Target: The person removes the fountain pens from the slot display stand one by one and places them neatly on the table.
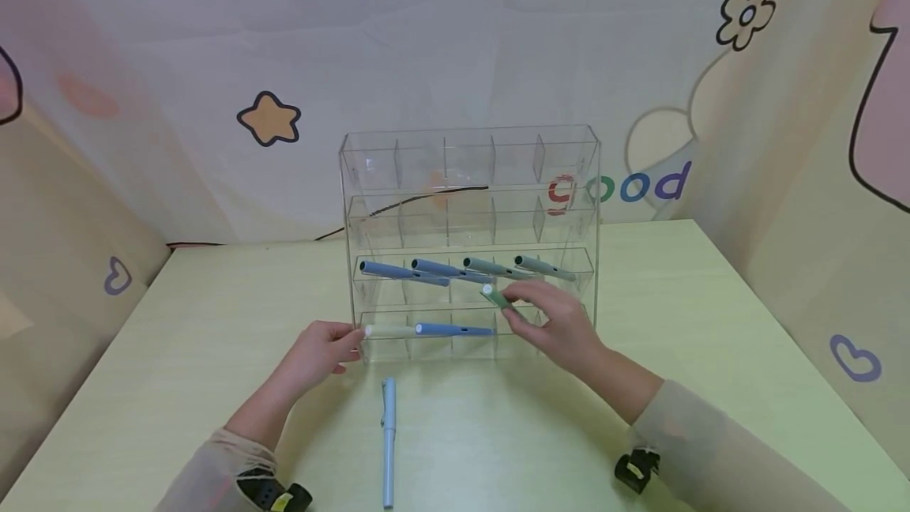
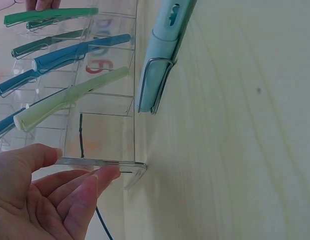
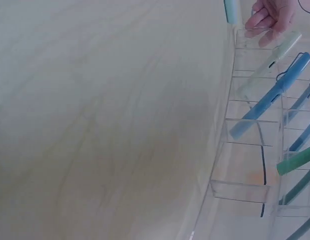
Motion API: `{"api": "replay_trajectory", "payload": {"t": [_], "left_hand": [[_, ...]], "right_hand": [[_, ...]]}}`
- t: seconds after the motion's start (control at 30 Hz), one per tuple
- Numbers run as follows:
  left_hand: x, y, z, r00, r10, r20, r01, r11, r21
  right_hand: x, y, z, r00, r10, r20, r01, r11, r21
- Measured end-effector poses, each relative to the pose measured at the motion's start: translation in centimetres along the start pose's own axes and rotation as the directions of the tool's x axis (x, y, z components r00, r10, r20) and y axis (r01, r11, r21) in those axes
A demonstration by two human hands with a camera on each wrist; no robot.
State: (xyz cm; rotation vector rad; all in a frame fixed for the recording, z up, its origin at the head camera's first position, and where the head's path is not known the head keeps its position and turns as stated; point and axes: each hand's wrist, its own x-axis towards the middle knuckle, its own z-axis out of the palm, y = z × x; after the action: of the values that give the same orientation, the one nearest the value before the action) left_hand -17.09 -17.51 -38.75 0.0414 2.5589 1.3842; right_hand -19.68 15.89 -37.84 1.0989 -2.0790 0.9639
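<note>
A clear, tiered pen rack stands on the table. My left hand pinches its lower left side panel between thumb and fingers, as the left wrist view shows. My right hand holds a green pen by thumb and fingertips, tilted, in front of the lower tiers. Left of it in the bottom tier lean a pale green pen and a blue pen. The tier above holds two blue pens and two dark green pens. The right wrist view shows only part of the green pen.
A light blue pen with a clip lies on the table in front of the rack, between my forearms. Behind the table hangs a printed cloth with a star, a flower and coloured letters.
</note>
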Motion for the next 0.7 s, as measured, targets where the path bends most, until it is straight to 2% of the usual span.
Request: {"api": "replay_trajectory", "payload": {"t": [0.27,0.7], "left_hand": [[0.2,-0.3,0.0,1.0,0.007,-0.009,-0.007,1.0,0.0],[0.1,-0.2,0.0,1.0,0.013,-0.009,-0.013,1.0,-0.002]], "right_hand": [[0.8,-0.6,-0.4,0.997,-0.02,-0.078,0.024,0.999,0.048],[1.5,-1.9,-0.8,0.991,0.061,-0.123,-0.039,0.984,0.175]]}}
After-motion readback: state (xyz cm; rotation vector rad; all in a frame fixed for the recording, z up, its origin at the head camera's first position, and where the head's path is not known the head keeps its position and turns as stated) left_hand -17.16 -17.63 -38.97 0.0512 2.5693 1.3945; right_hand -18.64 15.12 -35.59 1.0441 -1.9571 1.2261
